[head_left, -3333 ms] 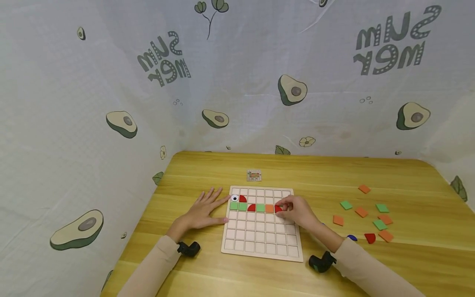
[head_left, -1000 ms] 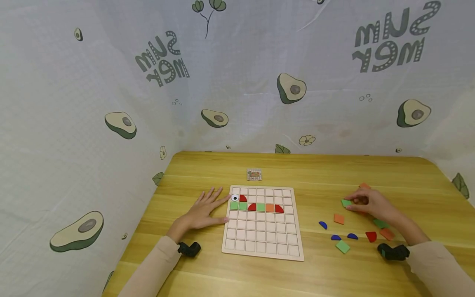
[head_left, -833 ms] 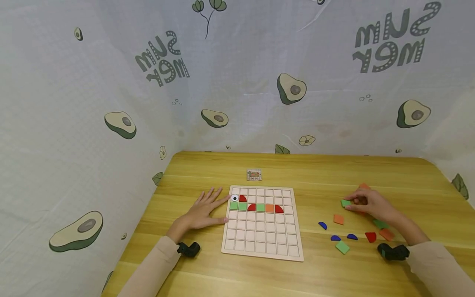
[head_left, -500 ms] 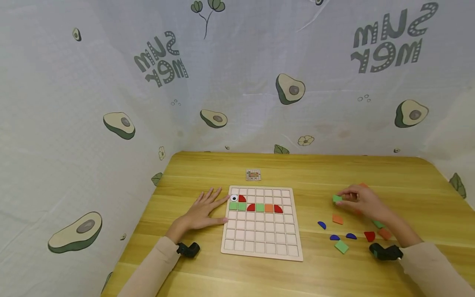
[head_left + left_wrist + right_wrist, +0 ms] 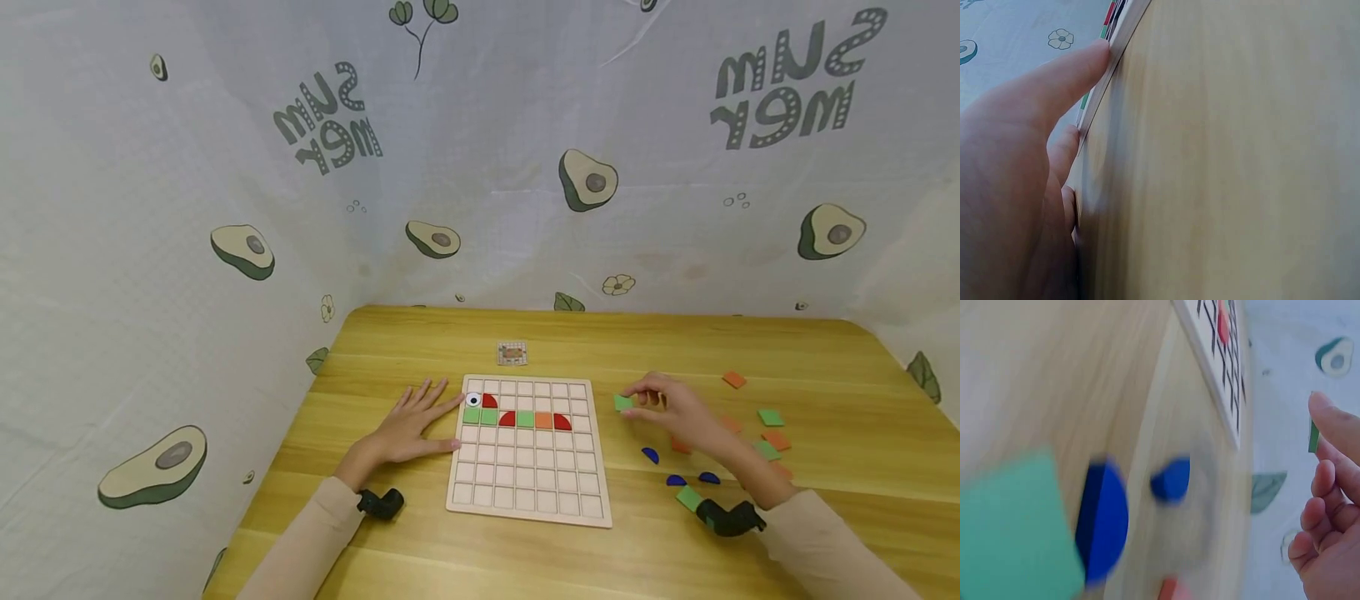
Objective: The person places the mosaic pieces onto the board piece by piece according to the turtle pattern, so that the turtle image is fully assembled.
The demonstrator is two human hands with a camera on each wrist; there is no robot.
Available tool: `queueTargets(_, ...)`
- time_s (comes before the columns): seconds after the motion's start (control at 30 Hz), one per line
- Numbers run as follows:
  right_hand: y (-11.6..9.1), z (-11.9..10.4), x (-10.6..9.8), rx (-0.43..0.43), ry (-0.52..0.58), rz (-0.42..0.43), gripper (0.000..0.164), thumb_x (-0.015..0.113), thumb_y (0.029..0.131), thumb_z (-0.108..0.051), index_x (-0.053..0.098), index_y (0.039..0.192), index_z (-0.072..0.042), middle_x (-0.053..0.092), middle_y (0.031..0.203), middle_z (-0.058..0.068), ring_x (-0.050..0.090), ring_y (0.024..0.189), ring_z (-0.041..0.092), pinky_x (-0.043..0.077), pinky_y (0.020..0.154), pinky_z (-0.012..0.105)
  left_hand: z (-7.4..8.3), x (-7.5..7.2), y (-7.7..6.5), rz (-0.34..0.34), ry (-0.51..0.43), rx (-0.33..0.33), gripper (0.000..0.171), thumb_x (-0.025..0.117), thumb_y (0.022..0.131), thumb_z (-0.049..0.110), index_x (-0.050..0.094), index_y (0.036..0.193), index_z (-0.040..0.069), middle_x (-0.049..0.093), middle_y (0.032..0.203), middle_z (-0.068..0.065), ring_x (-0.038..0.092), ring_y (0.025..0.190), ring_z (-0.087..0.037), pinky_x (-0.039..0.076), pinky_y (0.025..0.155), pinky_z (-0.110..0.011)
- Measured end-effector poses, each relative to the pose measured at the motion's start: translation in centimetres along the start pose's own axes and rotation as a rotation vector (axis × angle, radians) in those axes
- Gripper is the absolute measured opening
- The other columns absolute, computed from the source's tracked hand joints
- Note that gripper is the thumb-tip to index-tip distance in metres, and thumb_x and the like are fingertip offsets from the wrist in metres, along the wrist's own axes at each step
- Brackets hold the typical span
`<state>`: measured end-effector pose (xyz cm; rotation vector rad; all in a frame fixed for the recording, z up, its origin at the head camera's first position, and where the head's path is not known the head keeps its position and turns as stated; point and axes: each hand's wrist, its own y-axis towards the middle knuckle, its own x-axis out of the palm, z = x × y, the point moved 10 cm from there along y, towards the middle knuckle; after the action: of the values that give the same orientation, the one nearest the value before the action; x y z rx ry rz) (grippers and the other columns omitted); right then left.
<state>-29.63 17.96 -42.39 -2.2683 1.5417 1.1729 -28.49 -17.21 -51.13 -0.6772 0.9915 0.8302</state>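
Note:
My right hand point(image 5: 678, 414) pinches a green square tile point(image 5: 622, 403) between thumb and fingers, just off the right edge of a wooden grid board point(image 5: 527, 475). In the right wrist view the same tile point(image 5: 1314, 436) shows edge-on at the fingertips. My left hand point(image 5: 408, 429) lies with spread fingers on the table, its thumb and a fingertip touching the board's left edge; the left wrist view shows the thumb point(image 5: 1079, 72) against that edge. On the board sit a round eye tile point(image 5: 473, 400), red quarter-round tiles point(image 5: 562, 422), green squares and an orange square point(image 5: 543, 420).
Right of the board lie blue half-round tiles point(image 5: 650, 456), a loose green tile point(image 5: 687, 498) and several orange tiles point(image 5: 734, 380), some partly behind the right arm. A small printed card point(image 5: 512, 353) lies beyond the board. A patterned cloth point(image 5: 480, 167) hangs behind the table.
My right hand let go of the red quarter-round tile on the board, went to the loose tiles, picked up a green square and carried it left toward the board. My left hand has stayed put.

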Motion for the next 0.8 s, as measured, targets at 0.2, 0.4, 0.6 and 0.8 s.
queueTargets(0.2, 1.6, -2.1, 3.2, -0.015, 0.093, -0.023, 0.016, 0.08, 0.083, -0.002, 0.072, 0.097, -0.002, 0.051, 0.079, 0.002, 0.04, 0.07, 0.018, 0.033, 0.057, 0.027, -0.1, 0.0, 0.0, -0.001, -0.003, -0.001, 0.081, 0.05, 0.093, 0.069, 0.02, 0.16, 0.035, 0.0, 0.167, -0.005, -0.006, 0.151, -0.03, -0.005, 0.118, -0.054)
queueTargets(0.4, 3.2, -3.9, 6.7, 0.033, 0.13, -0.037, 0.018, 0.081, 0.082, -0.005, 0.072, 0.097, -0.001, 0.051, 0.078, 0.0, 0.042, 0.071, 0.018, 0.035, 0.058, 0.026, 0.0, -0.1, 0.1, 0.018, -0.007, 0.016, 0.081, 0.05, 0.093, 0.068, 0.022, 0.16, 0.032, 0.003, 0.167, -0.007, -0.003, 0.151, -0.033, -0.004, 0.118, -0.056)
queueTargets(0.6, 4.3, -5.6, 10.2, 0.046, 0.168, -0.068, 0.022, 0.082, 0.081, -0.005, 0.071, 0.098, 0.003, 0.055, 0.079, 0.006, 0.043, 0.068, 0.018, 0.036, 0.057, 0.024, -0.1, 0.0, 0.1, 0.001, -0.002, 0.006, 0.081, 0.048, 0.093, 0.07, 0.02, 0.16, 0.034, 0.001, 0.167, -0.005, -0.005, 0.151, -0.031, -0.005, 0.118, -0.055)
queueTargets(0.8, 5.0, -6.4, 12.6, 0.112, 0.178, -0.066, 0.021, 0.082, 0.082, -0.007, 0.072, 0.097, 0.002, 0.053, 0.078, 0.005, 0.041, 0.065, 0.014, 0.036, 0.056, 0.024, -0.3, 0.0, 0.1, 0.001, 0.009, 0.003, 0.081, 0.049, 0.093, 0.07, 0.02, 0.16, 0.035, 0.0, 0.167, -0.005, -0.006, 0.151, -0.031, -0.004, 0.119, -0.055)
